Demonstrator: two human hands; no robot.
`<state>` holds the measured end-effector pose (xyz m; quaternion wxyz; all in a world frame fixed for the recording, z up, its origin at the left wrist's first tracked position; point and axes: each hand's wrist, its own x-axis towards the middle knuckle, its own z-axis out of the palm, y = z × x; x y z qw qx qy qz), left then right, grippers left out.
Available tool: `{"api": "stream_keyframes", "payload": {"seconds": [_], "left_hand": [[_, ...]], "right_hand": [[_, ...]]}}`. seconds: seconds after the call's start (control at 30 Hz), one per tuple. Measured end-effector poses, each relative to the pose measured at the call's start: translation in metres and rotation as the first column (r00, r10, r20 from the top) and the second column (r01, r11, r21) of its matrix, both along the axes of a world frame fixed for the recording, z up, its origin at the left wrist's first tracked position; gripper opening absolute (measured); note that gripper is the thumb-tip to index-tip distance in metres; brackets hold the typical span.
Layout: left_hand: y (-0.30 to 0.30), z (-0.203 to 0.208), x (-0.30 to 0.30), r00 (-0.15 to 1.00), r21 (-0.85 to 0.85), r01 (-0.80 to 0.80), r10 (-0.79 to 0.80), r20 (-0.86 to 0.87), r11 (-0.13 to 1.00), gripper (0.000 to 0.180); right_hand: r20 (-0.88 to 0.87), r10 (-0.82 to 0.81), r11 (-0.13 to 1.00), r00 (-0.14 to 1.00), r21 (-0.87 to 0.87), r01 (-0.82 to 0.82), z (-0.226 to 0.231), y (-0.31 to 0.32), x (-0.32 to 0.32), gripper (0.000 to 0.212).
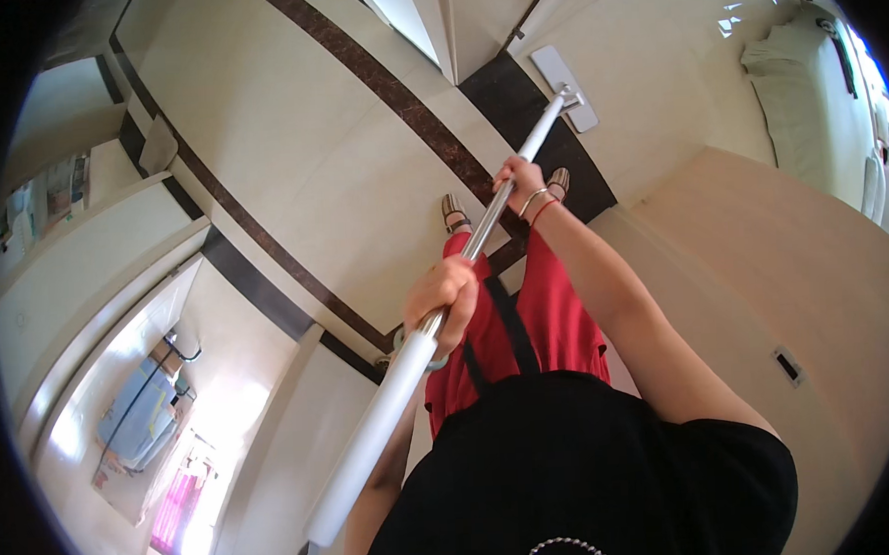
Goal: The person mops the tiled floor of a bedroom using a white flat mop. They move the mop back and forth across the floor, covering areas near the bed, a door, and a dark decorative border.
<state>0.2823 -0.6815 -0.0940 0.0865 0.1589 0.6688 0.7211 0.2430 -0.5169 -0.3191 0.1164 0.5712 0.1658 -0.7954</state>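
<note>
A flat mop (482, 230) slants across the view from lower left to upper right. It has a silver pole, a long white grip at the near end and a white lower section. Its white rectangular head (552, 66) lies on the floor beside a dark threshold strip, partly over its edge. Closed round the pole just above the white grip is my left hand (443, 295), with a bangle at the wrist. Farther along, my right hand (522, 182) wraps the pole near the lower white section; a bangle and a red cord circle that wrist.
My sandalled feet stand near the dark threshold strip (501, 89) in a doorway. A white door edge (446, 39) rises just left of the mop head. A bed with a pale cover (804, 103) stands at the far right. Cream tiles with a brown border stretch left.
</note>
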Motion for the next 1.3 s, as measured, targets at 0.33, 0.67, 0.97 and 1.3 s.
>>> {"api": "stream_keyframes", "payload": {"seconds": [0.33,0.67,0.97,1.3], "left_hand": [[-0.14,0.09,0.094,0.959,-0.316,-0.25,0.279,0.05,0.916,0.024],[-0.146,0.113,0.076,0.942,-0.304,-0.294,0.328,0.065,0.906,0.028],[0.013,0.014,0.006,1.0,0.063,0.018,-0.019,0.024,0.998,0.025],[0.034,0.019,0.02,0.992,-0.15,-0.012,0.03,0.119,0.989,0.011]], "right_hand": [[0.076,0.439,0.896,0.896,0.039,-0.442,0.056,-0.205,0.077,0.013],[-0.03,0.421,0.888,0.907,-0.189,-0.419,0.099,-0.216,0.064,0.007],[-0.072,0.038,0.998,0.997,-0.051,-0.042,0.009,0.009,0.027,0.003],[0.058,0.036,0.997,0.998,0.071,-0.041,0.002,0.029,0.023,0.005]]}}
